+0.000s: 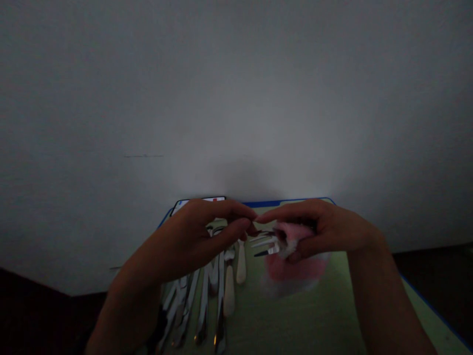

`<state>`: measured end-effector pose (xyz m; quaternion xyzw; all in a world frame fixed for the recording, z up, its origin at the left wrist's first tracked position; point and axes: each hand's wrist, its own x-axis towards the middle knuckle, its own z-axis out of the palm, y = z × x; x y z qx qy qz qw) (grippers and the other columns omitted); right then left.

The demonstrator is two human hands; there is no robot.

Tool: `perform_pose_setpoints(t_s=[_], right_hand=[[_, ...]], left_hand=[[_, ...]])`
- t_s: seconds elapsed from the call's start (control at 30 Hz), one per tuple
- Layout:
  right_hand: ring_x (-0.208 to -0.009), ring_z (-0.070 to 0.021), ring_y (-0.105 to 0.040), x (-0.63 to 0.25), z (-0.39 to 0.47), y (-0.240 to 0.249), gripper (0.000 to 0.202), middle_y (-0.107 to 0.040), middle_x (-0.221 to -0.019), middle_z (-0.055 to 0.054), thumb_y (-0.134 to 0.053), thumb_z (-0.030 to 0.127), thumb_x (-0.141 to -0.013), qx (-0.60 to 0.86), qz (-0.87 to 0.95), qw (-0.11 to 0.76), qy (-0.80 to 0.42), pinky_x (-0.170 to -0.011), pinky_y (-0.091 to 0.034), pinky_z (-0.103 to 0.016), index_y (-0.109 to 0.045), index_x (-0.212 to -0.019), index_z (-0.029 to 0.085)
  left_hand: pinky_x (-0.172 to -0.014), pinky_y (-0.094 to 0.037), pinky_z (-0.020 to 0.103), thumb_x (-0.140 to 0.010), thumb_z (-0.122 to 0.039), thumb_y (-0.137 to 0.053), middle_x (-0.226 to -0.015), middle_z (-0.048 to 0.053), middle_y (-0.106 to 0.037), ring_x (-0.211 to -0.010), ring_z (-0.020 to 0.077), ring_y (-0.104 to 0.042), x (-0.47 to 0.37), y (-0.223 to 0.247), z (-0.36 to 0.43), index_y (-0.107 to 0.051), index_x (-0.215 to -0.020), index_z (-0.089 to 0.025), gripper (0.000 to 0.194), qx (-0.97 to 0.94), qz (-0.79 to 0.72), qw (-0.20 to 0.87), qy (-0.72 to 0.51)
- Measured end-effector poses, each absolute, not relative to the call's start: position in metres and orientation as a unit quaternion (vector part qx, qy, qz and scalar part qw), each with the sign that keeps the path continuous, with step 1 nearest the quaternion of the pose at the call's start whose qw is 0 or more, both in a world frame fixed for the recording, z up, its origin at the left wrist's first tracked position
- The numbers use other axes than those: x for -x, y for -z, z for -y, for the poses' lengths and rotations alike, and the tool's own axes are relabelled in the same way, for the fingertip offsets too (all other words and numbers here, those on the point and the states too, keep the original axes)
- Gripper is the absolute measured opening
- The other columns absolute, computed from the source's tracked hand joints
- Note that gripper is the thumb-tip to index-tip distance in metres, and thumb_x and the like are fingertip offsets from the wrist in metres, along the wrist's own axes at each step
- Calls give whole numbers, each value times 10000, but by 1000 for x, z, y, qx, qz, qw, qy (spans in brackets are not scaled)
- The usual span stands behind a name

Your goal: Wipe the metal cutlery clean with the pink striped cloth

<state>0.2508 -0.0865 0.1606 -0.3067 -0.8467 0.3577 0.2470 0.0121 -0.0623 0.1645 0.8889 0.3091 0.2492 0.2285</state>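
My right hand [325,227] is closed around a bunched pink and white cloth [293,234]. Out of the cloth's left side stick the tines of a fork [266,240], pointing left; its handle is hidden. The cloth's loose end hangs below my fingers. My left hand [210,236] has thumb and fingers pinched together just left of the tines, meeting my right index fingertip. What they hold, if anything, I cannot make out. Under my left hand lies a row of metal cutlery [203,305], with two pale-handled pieces at its right side, one being a pale handle [241,266].
The cutlery rests on a greenish table [288,325] with a blue edge [262,203]. Behind my left hand lies a dark-framed device with a lit screen [203,200]. A plain grey wall [244,98] rises directly behind the table. The light is dim.
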Motion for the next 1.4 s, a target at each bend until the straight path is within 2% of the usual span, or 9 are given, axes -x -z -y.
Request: perform_pose_setpoints(t_s=[0.17,0.33,0.47,0.63,0.97,1.1,1.17,1.23,1.4], right_hand=[[-931,-152,-589,-247,87,-160,483,-633,-1058,-16,-653,270,-704,324,855,253,-316,-782,-444,-256,-540,-1174,260],[-836,-122,-587,-233,88,-160,355,-650,-969,1,-608,246,-757,393,853,314,-140,-733,-425,-222,-578,-1110,259],[-790,-108,-567,-227,83,-157,311,-638,-903,-3,-536,260,-823,355,879,315,-41,-721,-413,-229,-572,-1130,287],[-826,-115,-560,-224,78,-150,320,-640,-960,-12,-493,287,-853,325,884,331,62,-778,-407,-265,-546,-1168,303],[-799,-97,-573,-222,68,-144,349,-653,-922,6,-544,209,-824,274,868,391,137,-760,-430,-256,-549,-1160,304],[-828,-106,-559,-214,59,-126,362,-646,-933,8,-546,200,-823,290,846,414,173,-784,-420,-273,-540,-1166,316],[-854,-127,-543,-211,54,-106,387,-637,-956,-8,-553,190,-816,315,822,430,200,-777,-415,-288,-527,-1183,313],[-811,-130,-534,-213,52,-83,406,-630,-960,-14,-555,184,-814,302,834,401,228,-735,-414,-287,-517,-1189,335],[-793,-131,-536,-241,62,-33,474,-614,-980,-24,-573,170,-798,250,888,308,231,-703,-424,-286,-470,-1229,339]], left_hand=[[-632,-462,181,-840,-329,-502,-802,-25,-693,-704,110,-629,-11,-164,62,-644,-939,-233,199,-899,-306,208,-235],[-713,-481,226,-796,-349,-570,-884,-9,-693,-790,141,-634,-6,-161,56,-553,-1123,-242,344,-891,-318,213,-244],[-699,-492,200,-780,-329,-602,-874,-19,-700,-775,128,-643,-2,-160,51,-617,-999,-232,240,-869,-332,224,-292],[-679,-518,192,-761,-309,-630,-829,-25,-708,-739,121,-656,-1,-159,52,-629,-938,-211,203,-824,-344,288,-346],[-630,-525,170,-731,-247,-665,-781,-29,-709,-704,116,-665,-4,-159,56,-642,-886,-206,162,-807,-317,300,-397],[-629,-514,173,-732,-239,-661,-789,-24,-708,-712,115,-660,-1,-159,52,-649,-885,-204,157,-797,-329,304,-404],[-671,-513,199,-749,-242,-642,-837,-7,-710,-757,128,-658,1,-153,45,-648,-911,-201,167,-789,-333,348,-381],[-679,-508,221,-754,-241,-634,-856,13,-711,-782,140,-654,1,-140,36,-645,-930,-190,184,-779,-321,430,-325],[-593,-469,184,-710,-183,-668,-681,-20,-686,-612,85,-620,-12,-74,24,-653,-886,-175,177,-676,-309,630,-224]])
